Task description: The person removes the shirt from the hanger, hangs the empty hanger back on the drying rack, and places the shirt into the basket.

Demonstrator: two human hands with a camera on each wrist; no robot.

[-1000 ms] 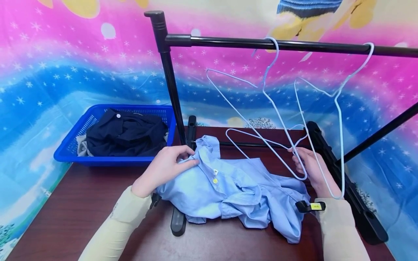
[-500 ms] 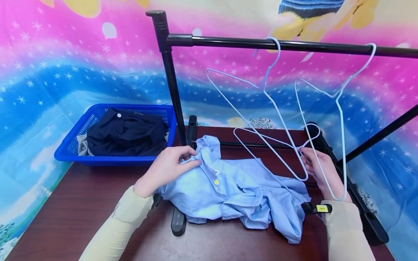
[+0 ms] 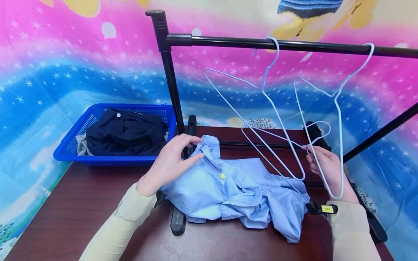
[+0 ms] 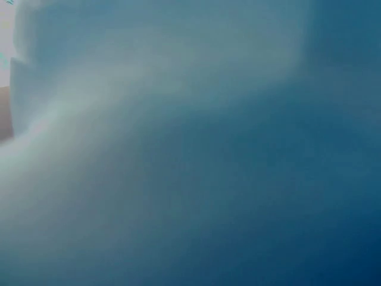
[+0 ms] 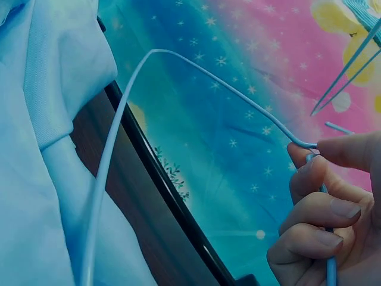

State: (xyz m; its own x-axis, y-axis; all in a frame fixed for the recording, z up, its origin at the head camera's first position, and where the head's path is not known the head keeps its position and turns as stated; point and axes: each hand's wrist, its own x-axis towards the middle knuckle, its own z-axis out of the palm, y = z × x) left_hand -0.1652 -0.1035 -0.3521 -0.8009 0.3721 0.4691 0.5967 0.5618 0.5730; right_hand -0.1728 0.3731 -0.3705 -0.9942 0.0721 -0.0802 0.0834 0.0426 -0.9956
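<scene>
A light blue button-up shirt point(image 3: 202, 195) lies crumpled on the table, its collar toward the rack. My left hand point(image 3: 169, 161) is at the collar with thumb and fingers spread apart, the thumb on the cloth. Blurred blue cloth fills the left wrist view. To the right of the shirt, my right hand point(image 3: 331, 170) pinches a pale blue wire hanger point(image 5: 111, 146) just below its hook, the other fingers curled over the wire. The hanger's body reaches left over the shirt, and its hook points away to the right.
Two more wire hangers, one at the left point(image 3: 263, 85) and one at the right point(image 3: 340, 145), hang from the black rack's bar point(image 3: 228, 42), in front of the right hand. A blue basket point(image 3: 107, 159) with navy clothing point(image 3: 125, 130) stands left of the rack pole point(image 3: 169, 83).
The right hand has drawn the hanger to the right. The left hand has loosened its pinch on the shirt and shifted slightly up along the collar, its thumb and fingers parting.
</scene>
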